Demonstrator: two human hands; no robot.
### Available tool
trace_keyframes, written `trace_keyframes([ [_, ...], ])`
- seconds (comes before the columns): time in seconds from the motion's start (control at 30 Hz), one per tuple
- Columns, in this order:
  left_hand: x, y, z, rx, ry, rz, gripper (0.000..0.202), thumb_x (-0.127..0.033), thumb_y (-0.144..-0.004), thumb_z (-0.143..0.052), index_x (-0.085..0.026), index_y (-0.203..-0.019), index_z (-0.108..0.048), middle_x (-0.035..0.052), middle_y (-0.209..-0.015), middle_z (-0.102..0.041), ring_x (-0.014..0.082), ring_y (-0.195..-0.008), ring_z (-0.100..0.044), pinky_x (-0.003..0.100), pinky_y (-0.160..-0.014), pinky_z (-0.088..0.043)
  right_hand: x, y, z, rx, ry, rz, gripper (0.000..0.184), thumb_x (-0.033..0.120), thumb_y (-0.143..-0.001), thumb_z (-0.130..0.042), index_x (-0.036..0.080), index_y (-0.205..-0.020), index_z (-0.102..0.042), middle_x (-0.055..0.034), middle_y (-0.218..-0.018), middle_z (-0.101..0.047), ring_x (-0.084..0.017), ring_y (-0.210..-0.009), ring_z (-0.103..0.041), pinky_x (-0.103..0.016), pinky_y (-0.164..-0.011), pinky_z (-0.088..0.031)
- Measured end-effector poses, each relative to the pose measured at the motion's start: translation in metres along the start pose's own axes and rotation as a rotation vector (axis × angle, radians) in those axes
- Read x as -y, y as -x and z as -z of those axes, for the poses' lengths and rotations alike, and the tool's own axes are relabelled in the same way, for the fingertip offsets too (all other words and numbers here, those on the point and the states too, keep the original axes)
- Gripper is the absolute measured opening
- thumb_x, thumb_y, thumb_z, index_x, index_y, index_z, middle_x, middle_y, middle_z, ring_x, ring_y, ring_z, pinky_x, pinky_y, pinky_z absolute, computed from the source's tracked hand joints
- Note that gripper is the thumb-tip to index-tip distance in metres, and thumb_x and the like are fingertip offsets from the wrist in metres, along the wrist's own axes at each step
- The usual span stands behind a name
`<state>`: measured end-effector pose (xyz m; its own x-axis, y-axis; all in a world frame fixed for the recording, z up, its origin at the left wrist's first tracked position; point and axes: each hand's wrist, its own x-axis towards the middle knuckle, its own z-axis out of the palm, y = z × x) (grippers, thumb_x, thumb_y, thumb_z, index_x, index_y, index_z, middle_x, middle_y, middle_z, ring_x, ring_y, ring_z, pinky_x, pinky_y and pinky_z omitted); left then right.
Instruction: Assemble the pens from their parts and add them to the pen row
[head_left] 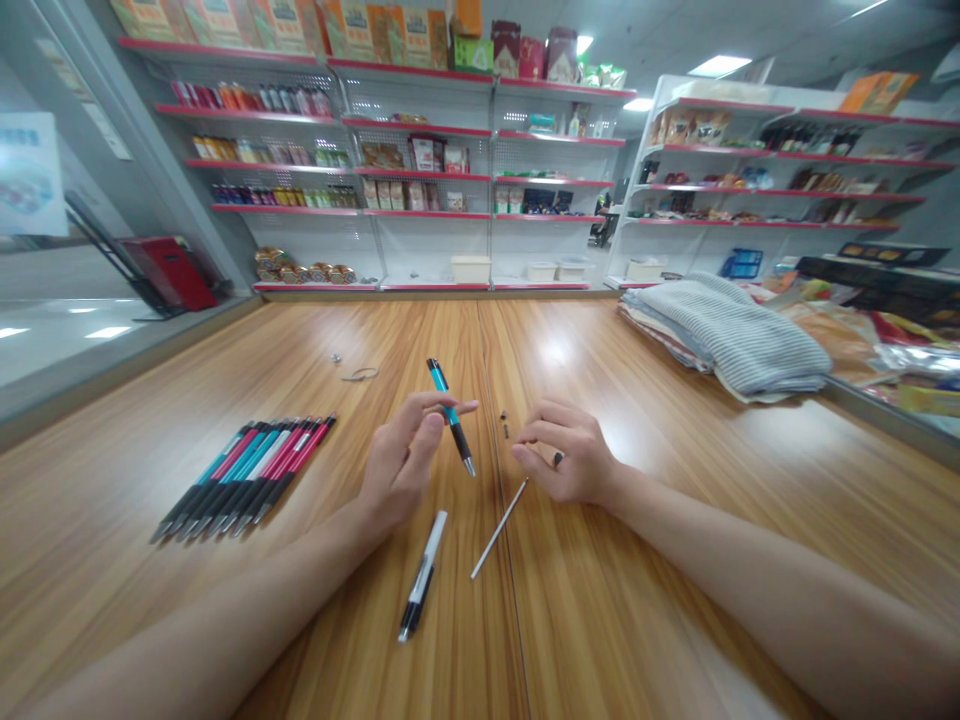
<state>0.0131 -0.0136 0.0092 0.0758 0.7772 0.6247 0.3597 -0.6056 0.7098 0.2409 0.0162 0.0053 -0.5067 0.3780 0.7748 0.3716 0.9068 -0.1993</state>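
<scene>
Between the side edges of the brown wooden table [615, 620], a slim turquoise-and-black pen [453, 420] is held by the left hand [401, 452], while any grip of the curled right hand [576, 447] cannot be told.

The left grip [401, 452] is holding a turquoise pen [452, 420], a row of pens [244, 478] is lying left of that grip, and a white rod [499, 529] is lying near the right grip [564, 450].

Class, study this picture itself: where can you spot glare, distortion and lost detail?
Head view: pale glare on the wooden table beyond the right hand; head view: wide-angle distortion, the left end of the shelves leaning outward; head view: poster at far left soft, print unreadable, while the teal pen looks clearer.
</scene>
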Motion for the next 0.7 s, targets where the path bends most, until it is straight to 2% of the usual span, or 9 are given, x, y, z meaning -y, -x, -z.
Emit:
trace_keyframes([
  [0.07, 0.005, -0.004, 0.0, -0.047, 0.185, 0.124, 0.026, -0.041, -0.094, -0.046, -0.019, -0.104, -0.054, 0.0093, -0.095, -0.073, 0.0202, -0.087, -0.068, 0.033, -0.081, -0.047, 0.0, 0.0, 0.001, -0.011, -0.01, 0.02, 0.007, 0.019, -0.081, -0.061, 0.017, -0.075, -0.062, -0.0054, -0.071, -0.06, -0.016, -0.068, -0.051, -0.032, -0.064, -0.042],
  [0.17, 0.012, -0.01, 0.0, -0.122, 0.263, 0.24, 0.025, -0.04, -0.087, -0.06, -0.02, -0.097, -0.049, 0.0063, -0.084, -0.074, 0.0163, -0.069, -0.066, 0.027, -0.064, -0.046, 0.001, -0.001, 0.002, -0.025, -0.013, 0.033, 0.009, 0.018, -0.081, -0.061, 0.016, -0.072, -0.062, -0.0052, -0.068, -0.058, -0.016, -0.065, -0.05, -0.031, -0.062, -0.041],
  [0.33, 0.015, -0.012, 0.002, -0.166, 0.293, 0.285, 0.024, -0.033, -0.083, -0.063, -0.022, -0.092, -0.042, 0.0015, -0.079, -0.072, 0.0124, -0.058, -0.061, 0.022, -0.054, -0.044, 0.001, -0.001, 0.001, -0.036, -0.013, 0.038, 0.011, 0.017, -0.081, -0.06, 0.017, -0.069, -0.06, -0.0046, -0.066, -0.057, -0.015, -0.063, -0.048, -0.031, -0.061, -0.04],
  [0.4, 0.015, -0.011, 0.004, -0.15, 0.248, 0.319, 0.025, -0.033, -0.083, -0.061, -0.023, -0.096, -0.042, -0.0004, -0.075, -0.071, 0.0115, -0.052, -0.058, 0.021, -0.049, -0.043, 0.0, 0.0, 0.001, -0.034, -0.011, 0.04, 0.012, 0.016, -0.081, -0.06, 0.017, -0.069, -0.06, -0.0043, -0.066, -0.057, -0.015, -0.063, -0.048, -0.031, -0.06, -0.04],
  [0.53, 0.014, -0.018, 0.014, -0.021, 0.003, 0.452, 0.039, -0.037, -0.079, -0.062, -0.021, -0.11, -0.046, 0.0002, -0.069, -0.072, 0.0133, -0.042, -0.055, 0.023, -0.043, -0.041, -0.002, 0.001, 0.0, -0.036, -0.007, 0.038, 0.012, 0.016, -0.081, -0.06, 0.017, -0.069, -0.059, -0.004, -0.067, -0.057, -0.015, -0.064, -0.049, -0.03, -0.06, -0.04],
  [0.63, 0.017, -0.03, 0.029, 0.179, -0.243, 0.508, 0.028, -0.041, -0.076, -0.061, -0.019, -0.093, -0.058, 0.0029, -0.069, -0.073, 0.015, -0.042, -0.056, 0.026, -0.044, -0.041, -0.004, 0.002, 0.0, -0.039, -0.007, 0.031, 0.012, 0.016, -0.08, -0.06, 0.017, -0.068, -0.059, -0.0041, -0.067, -0.057, -0.015, -0.063, -0.049, -0.03, -0.06, -0.04],
  [0.7, 0.023, -0.039, 0.045, 0.273, -0.374, 0.497, 0.025, -0.042, -0.078, -0.058, -0.018, -0.085, -0.061, 0.0038, -0.069, -0.074, 0.0157, -0.047, -0.059, 0.026, -0.047, -0.042, -0.005, 0.002, -0.001, -0.039, -0.004, 0.022, 0.014, 0.016, -0.081, -0.06, 0.017, -0.067, -0.057, -0.0039, -0.066, -0.056, -0.015, -0.063, -0.049, -0.03, -0.059, -0.04],
])
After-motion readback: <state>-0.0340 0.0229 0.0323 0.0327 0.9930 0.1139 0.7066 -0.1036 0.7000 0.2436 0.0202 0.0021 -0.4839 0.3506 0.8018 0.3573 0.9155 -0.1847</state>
